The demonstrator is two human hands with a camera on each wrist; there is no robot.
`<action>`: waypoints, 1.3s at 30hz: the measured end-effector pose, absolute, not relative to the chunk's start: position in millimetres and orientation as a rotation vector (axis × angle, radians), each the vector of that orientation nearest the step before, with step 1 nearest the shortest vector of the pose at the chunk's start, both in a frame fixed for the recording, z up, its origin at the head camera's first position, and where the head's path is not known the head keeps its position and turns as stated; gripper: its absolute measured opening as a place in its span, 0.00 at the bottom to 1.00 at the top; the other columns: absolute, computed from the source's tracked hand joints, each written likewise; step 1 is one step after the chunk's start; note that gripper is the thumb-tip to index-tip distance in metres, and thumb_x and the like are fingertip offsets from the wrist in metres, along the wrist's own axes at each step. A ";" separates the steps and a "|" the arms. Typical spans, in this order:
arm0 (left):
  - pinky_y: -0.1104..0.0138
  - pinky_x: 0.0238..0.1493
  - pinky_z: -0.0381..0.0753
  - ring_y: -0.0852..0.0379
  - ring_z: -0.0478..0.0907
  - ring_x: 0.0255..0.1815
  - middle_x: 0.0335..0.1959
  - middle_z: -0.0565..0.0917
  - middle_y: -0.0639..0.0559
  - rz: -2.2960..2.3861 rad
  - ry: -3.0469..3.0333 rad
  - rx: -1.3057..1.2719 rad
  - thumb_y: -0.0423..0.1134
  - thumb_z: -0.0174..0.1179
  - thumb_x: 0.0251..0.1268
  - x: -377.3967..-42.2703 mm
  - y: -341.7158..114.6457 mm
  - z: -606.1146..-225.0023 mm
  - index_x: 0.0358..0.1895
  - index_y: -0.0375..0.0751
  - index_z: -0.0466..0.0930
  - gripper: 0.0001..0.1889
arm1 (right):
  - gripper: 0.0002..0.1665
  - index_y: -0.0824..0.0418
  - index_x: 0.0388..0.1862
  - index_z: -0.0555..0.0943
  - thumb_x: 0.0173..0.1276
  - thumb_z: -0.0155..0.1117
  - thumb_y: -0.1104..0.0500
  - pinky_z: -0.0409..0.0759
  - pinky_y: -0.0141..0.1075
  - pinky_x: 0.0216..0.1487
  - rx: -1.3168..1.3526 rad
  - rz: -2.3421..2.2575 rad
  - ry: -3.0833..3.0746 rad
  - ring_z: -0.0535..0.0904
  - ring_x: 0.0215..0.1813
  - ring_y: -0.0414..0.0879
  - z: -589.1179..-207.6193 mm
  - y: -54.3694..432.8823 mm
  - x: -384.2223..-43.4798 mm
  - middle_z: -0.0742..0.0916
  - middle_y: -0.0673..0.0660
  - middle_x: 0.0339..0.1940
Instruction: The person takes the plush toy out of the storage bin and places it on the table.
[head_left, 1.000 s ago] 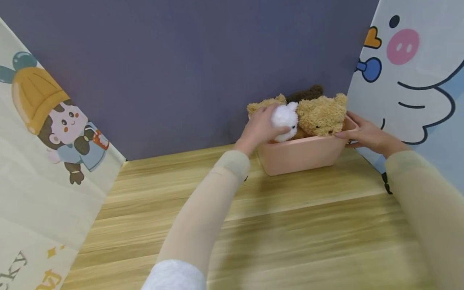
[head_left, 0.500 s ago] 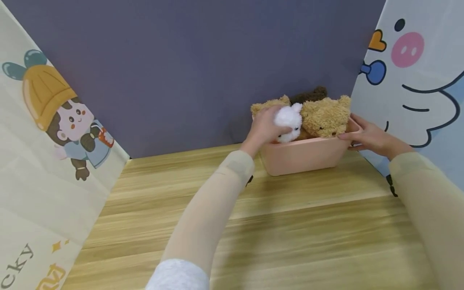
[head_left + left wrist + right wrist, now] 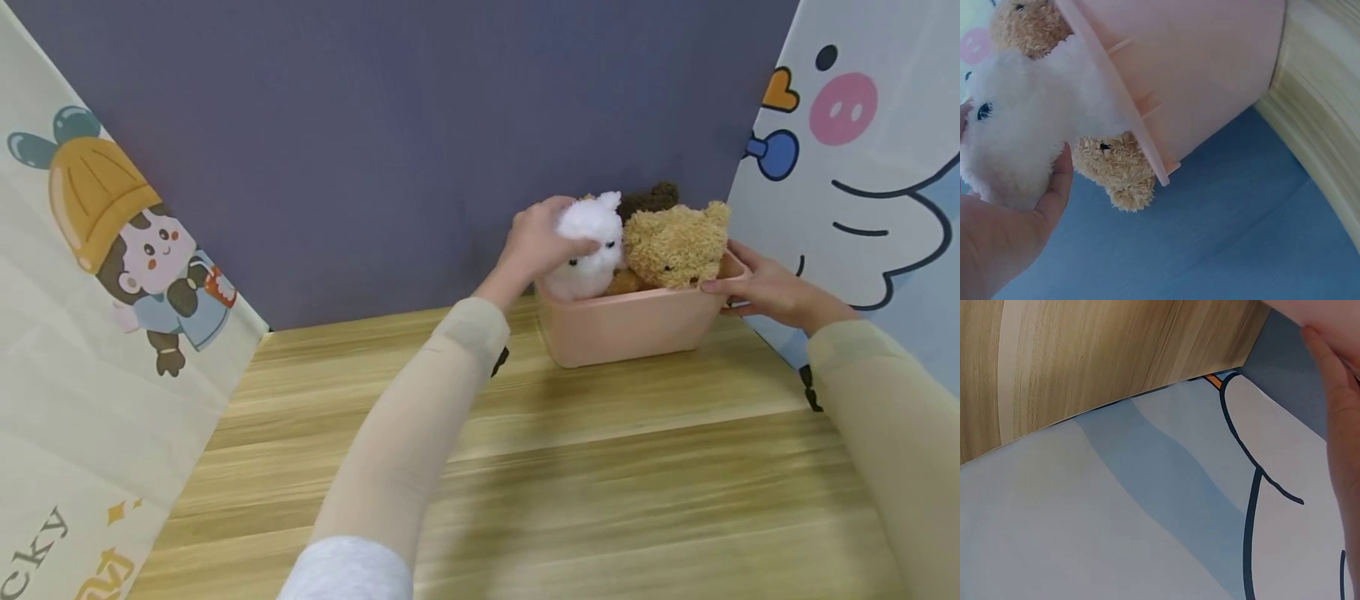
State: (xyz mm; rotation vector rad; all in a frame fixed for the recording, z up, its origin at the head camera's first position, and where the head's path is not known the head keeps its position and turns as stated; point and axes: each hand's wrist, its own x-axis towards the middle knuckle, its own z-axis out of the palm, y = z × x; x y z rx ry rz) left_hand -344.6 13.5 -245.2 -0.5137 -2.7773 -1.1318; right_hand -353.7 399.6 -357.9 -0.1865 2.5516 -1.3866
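My left hand [image 3: 534, 240] grips a white plush toy [image 3: 588, 250] by its head, thumb across the front. Its lower part is still inside the pink box [image 3: 633, 332]. In the left wrist view the toy's white body [image 3: 1079, 87] stretches over the box rim. A tan teddy bear [image 3: 675, 246] sits on the right side of the box, and a second tan plush [image 3: 1119, 165] peeks out behind my left hand. Something dark brown and fluffy [image 3: 651, 200] shows at the back. My right hand [image 3: 772, 289] holds the box's right end, thumb on the rim.
The box stands on a wood-grain tabletop [image 3: 375, 375] close to a dark blue-grey back panel [image 3: 390, 167]. Printed cartoon panels flank it: a child in a yellow hat [image 3: 142, 225] on the left, a white character [image 3: 862, 192] on the right.
The white plush has risen a little out of the box, pulled up by my left hand. It now covers most of the tan plush behind it. My right hand stays on the box.
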 end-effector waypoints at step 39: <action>0.59 0.68 0.82 0.53 0.79 0.68 0.69 0.82 0.50 -1.771 -2.146 -0.520 0.37 0.83 0.53 -330.5 -123.2 -163.8 0.69 0.50 0.82 0.37 | 0.68 0.45 0.85 0.15 0.81 0.63 0.42 0.84 0.56 0.68 -0.177 -1.383 2.564 0.76 0.72 0.50 -359.8 398.6 -352.9 0.28 0.59 0.89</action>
